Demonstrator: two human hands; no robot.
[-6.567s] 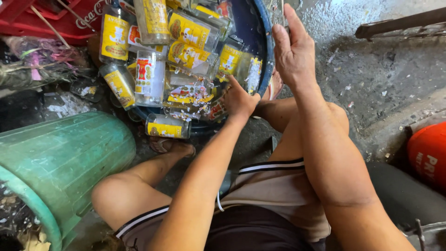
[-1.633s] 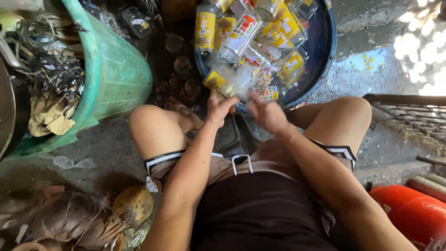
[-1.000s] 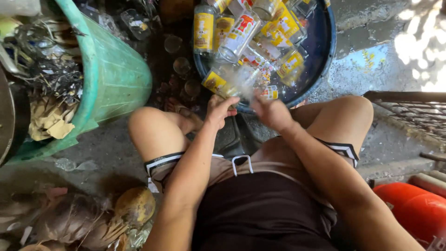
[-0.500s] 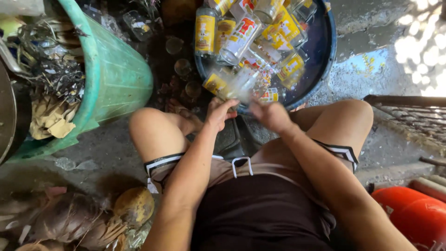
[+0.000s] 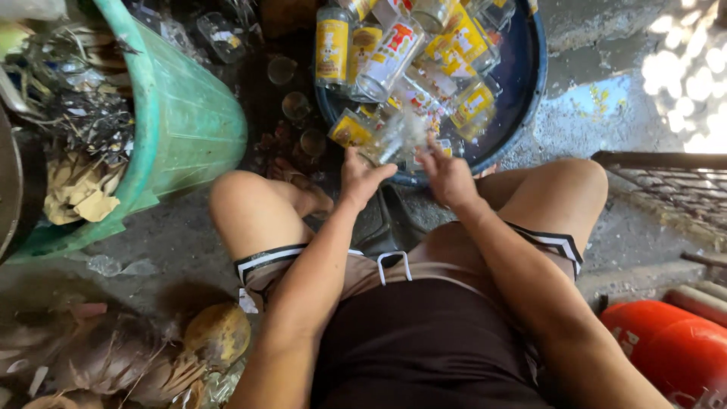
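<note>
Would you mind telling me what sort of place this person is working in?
Probably an outdoor yard where used bottles are washed or sorted: wet concrete ground, a dark blue basin full of labelled glass bottles, and a green bin of scraps.

Compared with several seconds back, both hands now sit together at the near rim of the blue basin point(image 5: 530, 98) instead of reaching apart over it. The left hand point(image 5: 362, 176) and right hand point(image 5: 448, 176) close around a clear glass jar point(image 5: 397, 138), blurred between them, which earlier lay among the yellow-labelled bottles point(image 5: 332, 51) beyond the fingers.
</note>
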